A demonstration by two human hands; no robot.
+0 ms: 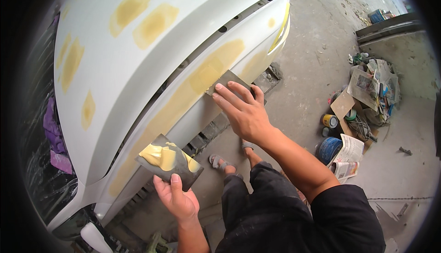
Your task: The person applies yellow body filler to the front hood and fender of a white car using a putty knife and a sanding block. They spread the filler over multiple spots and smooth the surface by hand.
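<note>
My left hand grips a dark flat plate by its lower edge, thumb on top; thick yellow body filler lies on the plate. In my right hand is a dark flat spreader, fingers spread over its face. Its far edge meets a tan filler patch on the white car fender. The patch runs as a long band along the fender. More tan patches mark the white hood.
A side mirror juts out at the lower left. Purple cloth lies by the windshield. On the concrete floor at right are a blue bucket, a yellow can, newspaper and a heap of waste paper.
</note>
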